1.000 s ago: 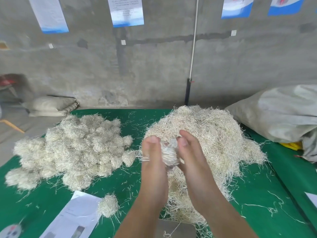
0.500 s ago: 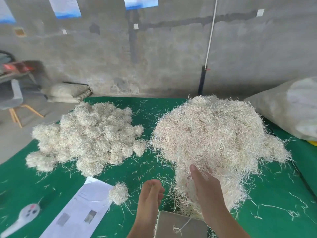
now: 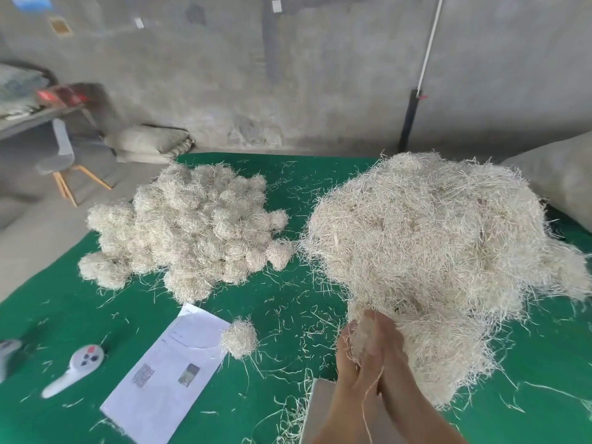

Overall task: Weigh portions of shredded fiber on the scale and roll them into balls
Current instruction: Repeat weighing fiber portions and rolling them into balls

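A big heap of loose shredded fiber lies on the right of the green table cloth. At its near edge my left hand and right hand are pressed palm to palm, fingers straight, with a small tuft of fiber squeezed between them. Loose strands hang down from the palms. Just below my wrists, the grey scale plate shows at the bottom edge, partly hidden by my forearms. A pile of several rolled fiber balls sits on the left, and a single ball lies apart.
A white printed sheet lies on the cloth left of the scale, and a white handheld device lies further left. A large grey sack rests at the right edge. A chair and floor sacks stand beyond the table's left side.
My hands came down from in front of the heap, parted half a second ago, and are now pressed together near the scale with fiber between them. The view has shifted left.
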### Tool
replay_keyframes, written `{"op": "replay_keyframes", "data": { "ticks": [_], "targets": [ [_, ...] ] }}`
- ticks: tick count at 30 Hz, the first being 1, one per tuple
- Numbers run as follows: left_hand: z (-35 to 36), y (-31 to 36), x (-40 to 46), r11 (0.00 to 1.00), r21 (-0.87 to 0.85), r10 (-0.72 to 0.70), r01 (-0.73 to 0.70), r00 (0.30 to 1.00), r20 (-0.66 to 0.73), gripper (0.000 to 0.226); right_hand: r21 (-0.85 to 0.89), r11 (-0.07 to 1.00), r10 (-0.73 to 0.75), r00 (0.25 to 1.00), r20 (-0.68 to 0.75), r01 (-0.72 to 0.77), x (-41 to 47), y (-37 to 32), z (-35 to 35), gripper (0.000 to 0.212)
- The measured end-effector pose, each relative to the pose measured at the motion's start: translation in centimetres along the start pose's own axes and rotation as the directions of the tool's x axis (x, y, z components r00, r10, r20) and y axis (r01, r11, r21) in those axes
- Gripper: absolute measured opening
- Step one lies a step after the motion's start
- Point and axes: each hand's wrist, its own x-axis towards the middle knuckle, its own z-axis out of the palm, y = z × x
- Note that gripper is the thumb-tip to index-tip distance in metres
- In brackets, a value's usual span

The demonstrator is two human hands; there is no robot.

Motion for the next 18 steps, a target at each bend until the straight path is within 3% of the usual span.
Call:
{"op": "replay_keyframes", "data": {
  "ticks": [1, 2, 3, 7, 9, 10, 12, 14, 16, 18],
  "targets": [
    [-0.2, 0.2, 0.6, 0.982, 0.165, 0.096, -0.089, 0.995, -0.033, 0.050, -0.004, 1.000, 0.005, 0.998, 0.070, -0.005, 0.3, 0.0, -0.4, 0.033],
    [-1.1, 0.6, 1.2, 0.968, 0.226, 0.119, -0.113, 0.993, -0.015, 0.036, -0.061, 0.996, -0.049, 0.988, 0.143, 0.059, 0.8, 0.2, -1.2, 0.037],
    [-2.6, 0.9, 2.8, 0.937, 0.329, 0.162, -0.119, 0.981, -0.105, 0.031, -0.138, 0.983, -0.094, 0.977, 0.193, 0.122, 1.5, 0.4, -1.9, 0.040],
    [-10.1, 5.6, 9.2, 0.719, 0.693, 0.270, -0.046, 0.938, -0.217, 0.062, -0.326, 0.938, -0.053, 0.977, 0.206, 0.120, 3.3, 0.9, -2.3, 0.042],
    [-13.6, 8.8, 12.9, 0.593, 0.805, 0.351, -0.018, 0.905, -0.239, 0.073, -0.322, 0.942, -0.028, 0.979, 0.203, 0.094, 3.7, 1.7, -3.1, 0.042],
    [-15.0, 10.4, 14.7, 0.519, 0.855, 0.367, 0.003, 0.903, -0.226, 0.078, -0.290, 0.955, -0.002, 0.982, 0.186, 0.057, 4.1, 2.0, -3.2, 0.053],
    [-17.4, 13.1, 17.9, 0.332, 0.938, 0.306, 0.099, 0.929, -0.207, 0.095, -0.289, 0.957, 0.042, 0.985, 0.169, 0.009, 4.8, 2.6, -3.6, 0.069],
    [-19.2, 14.5, 19.8, 0.191, 0.953, 0.145, 0.234, 0.954, -0.263, 0.108, -0.335, 0.942, 0.055, 0.978, 0.200, 0.015, 5.0, 3.1, -3.9, 0.063],
    [-20.1, 14.2, 20.4, 0.098, 0.949, 0.030, 0.299, 0.953, -0.303, 0.109, -0.382, 0.924, 0.061, 0.974, 0.220, 0.028, 5.0, 3.2, -4.2, 0.058],
    [-19.9, 11.6, 19.5, 0.021, 0.955, 0.006, 0.297, 0.955, -0.297, 0.100, -0.429, 0.902, 0.063, 0.971, 0.229, 0.042, 5.0, 3.4, -4.4, 0.053]
  ]
}}
